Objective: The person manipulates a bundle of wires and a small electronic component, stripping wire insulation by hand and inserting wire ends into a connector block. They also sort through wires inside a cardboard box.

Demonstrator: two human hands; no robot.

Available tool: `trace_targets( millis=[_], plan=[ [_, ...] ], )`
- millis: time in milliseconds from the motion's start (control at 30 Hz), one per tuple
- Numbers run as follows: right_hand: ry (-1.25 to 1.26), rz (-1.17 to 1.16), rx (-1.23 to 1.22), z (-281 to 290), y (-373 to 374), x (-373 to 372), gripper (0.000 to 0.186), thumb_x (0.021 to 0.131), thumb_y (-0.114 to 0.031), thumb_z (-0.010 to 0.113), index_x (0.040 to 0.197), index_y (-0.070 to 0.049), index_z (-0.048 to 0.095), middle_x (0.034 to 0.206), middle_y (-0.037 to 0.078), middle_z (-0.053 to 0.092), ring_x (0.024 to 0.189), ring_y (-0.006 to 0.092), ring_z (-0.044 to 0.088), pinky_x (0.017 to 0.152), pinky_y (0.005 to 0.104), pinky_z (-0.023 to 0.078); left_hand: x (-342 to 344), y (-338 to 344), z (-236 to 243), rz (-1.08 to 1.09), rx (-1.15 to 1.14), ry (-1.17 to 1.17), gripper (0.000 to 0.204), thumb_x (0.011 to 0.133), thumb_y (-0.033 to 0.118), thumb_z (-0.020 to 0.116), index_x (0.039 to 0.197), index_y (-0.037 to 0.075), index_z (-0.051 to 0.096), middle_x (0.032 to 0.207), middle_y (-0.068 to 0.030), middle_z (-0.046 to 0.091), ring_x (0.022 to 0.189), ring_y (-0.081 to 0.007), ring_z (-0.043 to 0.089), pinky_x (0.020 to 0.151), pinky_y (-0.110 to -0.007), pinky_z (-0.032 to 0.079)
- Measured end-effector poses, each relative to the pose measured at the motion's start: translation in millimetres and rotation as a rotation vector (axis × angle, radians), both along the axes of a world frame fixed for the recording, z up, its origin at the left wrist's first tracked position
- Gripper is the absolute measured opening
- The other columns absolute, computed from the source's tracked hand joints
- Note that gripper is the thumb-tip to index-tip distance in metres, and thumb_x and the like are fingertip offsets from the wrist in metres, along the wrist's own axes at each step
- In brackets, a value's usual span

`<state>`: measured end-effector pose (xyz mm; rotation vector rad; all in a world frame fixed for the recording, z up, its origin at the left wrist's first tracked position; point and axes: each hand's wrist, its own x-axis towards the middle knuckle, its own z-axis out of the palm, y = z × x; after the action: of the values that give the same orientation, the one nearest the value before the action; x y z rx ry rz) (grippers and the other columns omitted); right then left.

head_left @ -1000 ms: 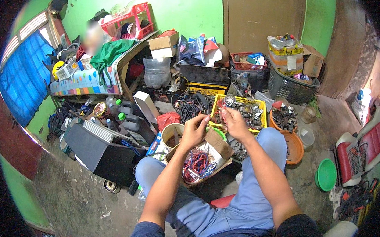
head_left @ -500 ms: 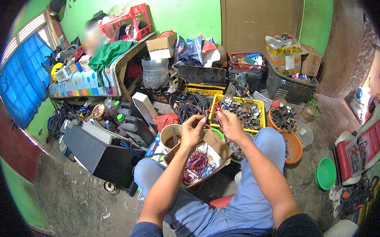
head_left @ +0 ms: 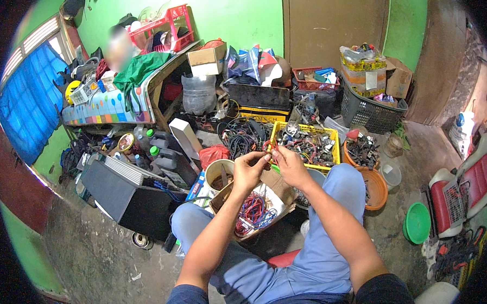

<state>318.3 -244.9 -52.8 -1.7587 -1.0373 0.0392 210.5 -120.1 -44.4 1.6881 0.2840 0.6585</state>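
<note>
My left hand (head_left: 248, 169) and my right hand (head_left: 291, 165) meet above the knees, fingertips pinched close together. Between them shows a thin red wire (head_left: 266, 145), looped up near the right fingertips. Its far end and anything else in the fingers are too small to make out. Just below the hands stands an open cardboard box (head_left: 282, 189) with a bundle of red and blue wires (head_left: 252, 212) in it. A white bucket (head_left: 209, 168) stands left of the box, and a yellow crate (head_left: 338, 150) full of small electrical parts lies beyond my right hand.
Black cables (head_left: 242, 138) lie heaped beyond the hands. Orange basins (head_left: 380, 192) with dark parts stand by my right knee, and a green bowl (head_left: 416, 223) lies farther right. At left is a black computer case (head_left: 117, 190), near jugs (head_left: 165, 160) with green caps.
My hands have come closer together; the right has moved left and slightly down, toward the left fingertips. The red wire has shifted with them.
</note>
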Motion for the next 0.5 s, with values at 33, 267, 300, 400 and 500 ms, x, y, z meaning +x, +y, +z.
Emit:
trace_targets(
  millis=[33,267,300,400,500],
  plan=[
    [-0.027,0.002,0.017,-2,0,1,0.029,0.102,-0.025,0.049,0.095,0.001,0.06,0.084,0.024,0.065,0.08,0.0413,0.065,0.068,0.0475,0.048,1,0,-1,0.006,0.016,0.003,0.025,0.089,0.02,0.074,0.1,-0.003,0.074,0.083,-0.0031,0.072,0.073,-0.0065,0.06,0.067,-0.024,0.049],
    [0.004,0.067,0.012,-1,1,-3,0.028,0.102,-0.024,0.048,0.095,0.001,0.059,0.074,0.022,0.064,0.073,0.0437,0.064,0.065,0.0491,0.048,3,7,-12,0.036,0.117,-0.035,0.025,0.089,0.019,0.074,0.1,-0.003,0.074,0.081,-0.0021,0.071,0.072,-0.0071,0.06,0.067,-0.025,0.049],
    [0.045,0.078,-0.016,0,1,-4,0.027,0.102,-0.023,0.048,0.095,0.001,0.058,0.074,0.022,0.064,0.072,0.0441,0.063,0.064,0.0493,0.047,4,10,-17,0.052,0.164,-0.087,0.025,0.089,0.02,0.074,0.1,-0.002,0.074,0.081,-0.002,0.071,0.072,-0.0072,0.06,0.067,-0.025,0.048],
    [0.006,0.061,-0.069,-5,-1,2,0.027,0.103,-0.024,0.048,0.099,0.0,0.06,0.074,0.019,0.062,0.068,0.0353,0.062,0.063,0.0446,0.046,6,11,-17,0.033,0.192,-0.025,0.024,0.089,0.02,0.073,0.1,-0.003,0.074,0.08,-0.0021,0.07,0.071,-0.0083,0.06,0.066,-0.025,0.048],
    [-0.091,0.025,-0.047,-6,-1,4,0.025,0.103,-0.023,0.048,0.099,-0.001,0.06,0.075,0.02,0.063,0.068,0.0359,0.063,0.062,0.0454,0.045,5,13,-12,-0.046,0.124,0.046,0.027,0.094,0.023,0.067,0.101,-0.002,0.074,0.079,-0.0026,0.069,0.068,-0.0079,0.059,0.063,-0.025,0.047]
  ],
)
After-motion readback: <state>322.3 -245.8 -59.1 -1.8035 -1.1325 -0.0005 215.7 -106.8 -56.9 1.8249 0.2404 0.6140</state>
